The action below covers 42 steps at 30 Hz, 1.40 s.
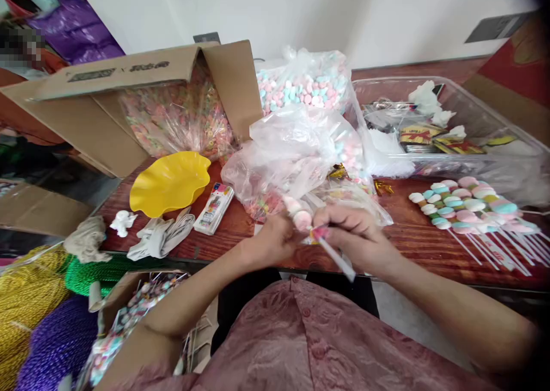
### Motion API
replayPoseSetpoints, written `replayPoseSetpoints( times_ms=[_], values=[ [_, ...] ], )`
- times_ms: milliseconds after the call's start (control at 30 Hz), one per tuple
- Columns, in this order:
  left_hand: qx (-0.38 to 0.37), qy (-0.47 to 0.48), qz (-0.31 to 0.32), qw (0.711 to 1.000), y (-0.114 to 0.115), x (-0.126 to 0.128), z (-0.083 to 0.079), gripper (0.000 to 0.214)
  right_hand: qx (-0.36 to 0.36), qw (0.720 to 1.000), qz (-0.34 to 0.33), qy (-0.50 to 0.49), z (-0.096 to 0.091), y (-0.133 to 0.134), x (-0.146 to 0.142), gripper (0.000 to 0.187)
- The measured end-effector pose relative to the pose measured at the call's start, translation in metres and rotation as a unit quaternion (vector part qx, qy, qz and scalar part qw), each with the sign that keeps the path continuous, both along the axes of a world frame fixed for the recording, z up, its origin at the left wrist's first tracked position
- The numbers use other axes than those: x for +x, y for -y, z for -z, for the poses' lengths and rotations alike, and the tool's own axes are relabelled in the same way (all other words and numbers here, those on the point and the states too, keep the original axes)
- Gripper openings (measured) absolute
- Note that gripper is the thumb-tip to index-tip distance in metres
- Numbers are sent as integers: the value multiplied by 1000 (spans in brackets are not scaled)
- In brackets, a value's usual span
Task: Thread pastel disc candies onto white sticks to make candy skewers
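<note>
Just over the table's front edge, both hands are closed on a marshmallow skewer (302, 219) with pale pink pieces. My left hand (275, 239) curls around its near side, fingers partly hidden. The thumb and fingers of my right hand (356, 236) pinch its lower end, where a small pink and yellow bit shows. From that pinch a white stick or strip (339, 259) slants down, blurred. Behind the hands lie clear plastic bags (296, 145) of candy. Finished-looking marshmallow skewers (468, 205) are piled on the right of the table.
A yellow wavy dish (169, 182), a small colourful pack (213, 208) and white gloves (161, 233) lie left. An open carton (232, 87) holds bagged ring candy. A clear plastic bin (447, 156) with packets stands back right. Below left is a box of wrapped candy (141, 299).
</note>
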<state>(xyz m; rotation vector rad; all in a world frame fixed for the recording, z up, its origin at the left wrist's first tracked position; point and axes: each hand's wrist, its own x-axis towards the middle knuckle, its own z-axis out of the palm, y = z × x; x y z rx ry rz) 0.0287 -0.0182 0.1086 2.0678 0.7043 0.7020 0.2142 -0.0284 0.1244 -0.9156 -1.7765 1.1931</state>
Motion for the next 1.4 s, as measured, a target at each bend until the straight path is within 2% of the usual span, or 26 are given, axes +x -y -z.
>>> replayPoseSetpoints(
  times_ms=[67, 100, 167, 233, 300, 333, 400, 467, 567, 667, 733, 800, 867, 933, 1000, 1033, 1067, 1100, 1133, 1200, 1233, 1267, 1333, 1400],
  values=[
    [-75, 110, -95, 987, -15, -3, 9, 26, 1, 1000, -15, -17, 10, 2, -6, 20],
    [-98, 157, -133, 974, -18, -4, 10, 28, 34, 999, -3, -8, 17, 1, -7, 19],
    [-165, 228, -180, 942, -15, -5, 9, 37, 159, 985, 50, 42, 32, -3, -6, 16],
    [-301, 266, -165, 901, -6, -3, 10, 56, 309, 939, 108, 109, 46, -8, -2, 13],
    [-451, 283, -97, 841, 5, -1, 14, 69, 431, 876, 156, 153, 57, -12, 0, 14],
    [-497, 296, -64, 813, 9, 0, 16, 72, 470, 850, 176, 162, 62, -12, 0, 16],
    [-534, 336, -36, 775, 14, 1, 19, 71, 514, 817, 200, 165, 70, -13, -1, 19],
    [-542, 369, -48, 754, 16, -1, 20, 62, 526, 809, 205, 164, 73, -12, -2, 19],
    [-567, 349, -56, 744, 18, -8, 19, 52, 560, 786, 173, 195, 68, -13, 1, 18],
    [-597, 266, -22, 757, 22, -11, 21, 45, 599, 756, 126, 230, 58, -16, 5, 14],
    [-578, 233, -19, 782, 26, -9, 24, 39, 604, 751, 108, 242, 53, -18, 7, 14],
    [-495, 228, -47, 837, 27, -6, 27, 34, 593, 762, 95, 243, 51, -18, 7, 16],
    [-342, 199, -89, 914, 26, -4, 29, 26, 549, 800, 89, 224, 51, -18, 5, 19],
    [-145, 119, -130, 973, 23, -6, 32, 16, 448, 872, 84, 179, 52, -15, 2, 18],
    [37, 23, -154, 987, 21, -13, 36, 13, 281, 951, 76, 108, 54, -11, -3, 16],
    [111, -16, -157, 981, 21, -18, 39, 16, 173, 981, 63, 67, 55, -8, -7, 15],
    [173, -47, -155, 971, 22, -23, 43, 19, 54, 997, 45, 23, 57, -4, -11, 15],
    [225, -74, -152, 960, 24, -28, 46, 23, -72, 997, 24, -26, 59, 1, -16, 18],
    [267, -99, -151, 947, 26, -34, 50, 24, -200, 977, -4, -74, 61, 6, -23, 22],
    [329, -142, -152, 921, 35, -48, 56, 25, -402, 902, -55, -144, 67, 20, -41, 28],
    [346, -162, -153, 911, 41, -58, 58, 24, -465, 867, -74, -163, 70, 26, -51, 29],
    [353, -181, -155, 905, 49, -70, 60, 23, -496, 847, -86, -169, 74, 33, -61, 28],
    [321, -244, -164, 900, 69, -105, 62, 22, -512, 837, -99, -165, 82, 42, -76, 23],
    [222, -356, -186, 888, 94, -151, 62, 19, -464, 864, -100, -166, 88, 45, -81, 23]
  ],
)
